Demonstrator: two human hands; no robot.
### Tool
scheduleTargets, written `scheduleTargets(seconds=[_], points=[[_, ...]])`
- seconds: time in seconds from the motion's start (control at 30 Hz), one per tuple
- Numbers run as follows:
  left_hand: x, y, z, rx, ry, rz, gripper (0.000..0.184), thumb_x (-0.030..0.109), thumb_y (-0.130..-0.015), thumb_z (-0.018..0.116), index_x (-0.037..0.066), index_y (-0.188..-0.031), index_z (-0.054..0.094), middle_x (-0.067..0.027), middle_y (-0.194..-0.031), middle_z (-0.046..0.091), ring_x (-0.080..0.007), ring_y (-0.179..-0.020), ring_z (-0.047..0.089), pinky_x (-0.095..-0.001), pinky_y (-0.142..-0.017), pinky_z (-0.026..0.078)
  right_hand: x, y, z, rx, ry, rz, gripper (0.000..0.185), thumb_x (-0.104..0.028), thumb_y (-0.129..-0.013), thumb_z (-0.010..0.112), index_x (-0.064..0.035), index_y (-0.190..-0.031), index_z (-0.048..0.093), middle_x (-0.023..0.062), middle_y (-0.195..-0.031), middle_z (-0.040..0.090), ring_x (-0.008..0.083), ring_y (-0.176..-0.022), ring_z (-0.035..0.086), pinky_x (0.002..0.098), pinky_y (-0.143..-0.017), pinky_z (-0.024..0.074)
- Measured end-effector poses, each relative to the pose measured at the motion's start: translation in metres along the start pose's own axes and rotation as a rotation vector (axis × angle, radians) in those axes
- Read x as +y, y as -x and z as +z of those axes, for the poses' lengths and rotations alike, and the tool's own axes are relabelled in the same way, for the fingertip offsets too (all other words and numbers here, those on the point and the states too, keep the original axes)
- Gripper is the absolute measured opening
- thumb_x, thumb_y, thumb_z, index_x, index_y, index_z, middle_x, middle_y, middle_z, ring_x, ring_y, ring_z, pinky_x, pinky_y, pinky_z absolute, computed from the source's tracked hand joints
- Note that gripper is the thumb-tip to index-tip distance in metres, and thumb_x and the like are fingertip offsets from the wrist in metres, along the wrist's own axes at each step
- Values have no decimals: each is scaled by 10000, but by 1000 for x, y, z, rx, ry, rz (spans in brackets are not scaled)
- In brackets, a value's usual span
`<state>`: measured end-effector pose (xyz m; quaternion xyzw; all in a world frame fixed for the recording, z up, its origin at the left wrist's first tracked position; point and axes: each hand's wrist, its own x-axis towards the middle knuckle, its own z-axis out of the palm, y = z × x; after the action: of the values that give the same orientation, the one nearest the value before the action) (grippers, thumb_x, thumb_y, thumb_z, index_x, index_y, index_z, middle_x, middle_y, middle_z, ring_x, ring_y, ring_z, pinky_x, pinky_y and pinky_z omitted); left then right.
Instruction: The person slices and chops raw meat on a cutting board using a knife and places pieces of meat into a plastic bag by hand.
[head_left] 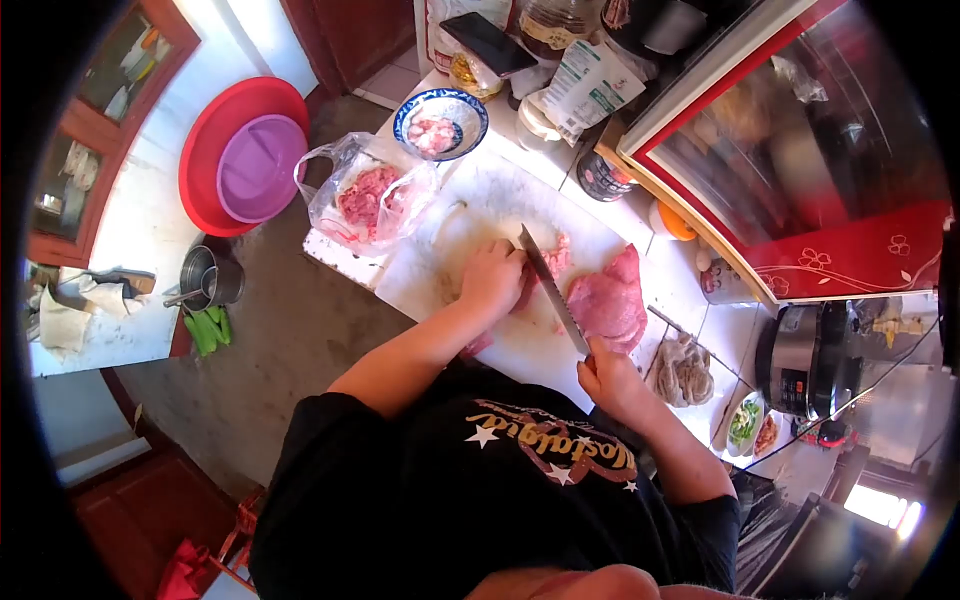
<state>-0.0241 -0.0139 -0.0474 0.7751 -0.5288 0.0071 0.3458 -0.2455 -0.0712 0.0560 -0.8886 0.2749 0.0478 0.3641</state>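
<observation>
My right hand (608, 378) is wrapped round the handle of a long knife (552, 287), whose blade points up and away over a white cutting board (410, 270). My left hand (492, 278) presses with bent fingers on a strip of meat (527, 290), just left of the blade. Small cut pieces (556, 254) lie beyond the blade. Right of the knife rests a large slab of meat (612, 303). An open plastic bag (370, 200) with meat inside sits at the board's far left. Behind it stands a blue-rimmed bowl (477, 124) with pale pieces in it.
A black phone (489, 44) and a white packet (592, 90) lie at the back. A glass-fronted red cabinet (850, 240) borders the right. A grey cloth (683, 370), small dishes (742, 421) and a cooker (795, 360) stand nearby. Basins (205, 150) are at left.
</observation>
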Motion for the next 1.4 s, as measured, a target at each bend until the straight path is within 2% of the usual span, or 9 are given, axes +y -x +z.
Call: scheduleTargets(seconds=[0.13,0.23,0.4,0.47,0.73,1.0,1.07,1.27,1.4], points=[[0,2,6,0,-67,68,128,166,-700,623,69,-784,623,-104,-820,556,-300,-815,558,-403,-717,444,9,-25,21,-29,-52,110,244,-152,-845,510,45,-967,433,276,-672,587,460,-657,589,530,-611,475],[12,-1,-12,-20,-41,89,115,159,-701,617,68,-772,614,-101,-800,547,-298,-808,558,-404,-698,441,-2,-88,17,-23,-155,150,241,-164,-857,509,46,-955,444,265,-696,594,459,-630,585,514,-593,479],[6,-1,-9,-7,-57,41,138,156,-704,615,63,-804,604,-105,-819,559,-299,-807,559,-406,-694,446,-18,-72,-10,-16,-300,152,208,-136,-893,505,28,-1010,453,102,-619,569,203,-483,573,335,-450,463],[8,0,-4,15,-26,29,153,158,-704,616,63,-822,604,-107,-827,564,-300,-806,560,-407,-698,450,-3,-31,-7,-19,-181,56,206,-130,-886,508,26,-1011,457,103,-608,560,198,-498,574,341,-474,462],[2,1,2,-39,-96,61,153,167,-704,623,75,-826,618,-110,-849,562,-295,-849,551,-412,-701,448,15,-31,28,21,-33,82,247,-137,-835,530,26,-989,426,255,-628,576,442,-591,585,521,-558,472],[3,2,-12,34,38,58,166,161,-690,632,73,-831,635,-106,-835,556,-293,-832,541,-406,-741,437,-7,-71,0,-6,-240,77,203,-179,-880,524,5,-940,461,210,-633,572,377,-577,599,450,-551,481],[1,4,-8,75,56,12,164,159,-689,629,67,-825,637,-105,-834,556,-293,-832,539,-404,-754,434,4,-29,0,-31,-102,7,218,-131,-890,512,10,-1047,460,133,-636,579,222,-499,575,370,-486,465],[-5,4,1,-27,-9,93,171,149,-680,623,51,-820,626,-110,-843,553,-299,-857,532,-404,-761,419,0,5,5,-64,-21,123,261,-131,-862,515,30,-1052,438,246,-679,583,418,-631,600,468,-591,470],[0,3,-2,-40,-36,87,188,176,-661,644,63,-810,619,-106,-831,543,-299,-856,527,-404,-754,414,-3,-78,25,14,51,75,218,-133,-872,497,29,-1003,432,253,-681,585,415,-587,590,471,-548,470]])
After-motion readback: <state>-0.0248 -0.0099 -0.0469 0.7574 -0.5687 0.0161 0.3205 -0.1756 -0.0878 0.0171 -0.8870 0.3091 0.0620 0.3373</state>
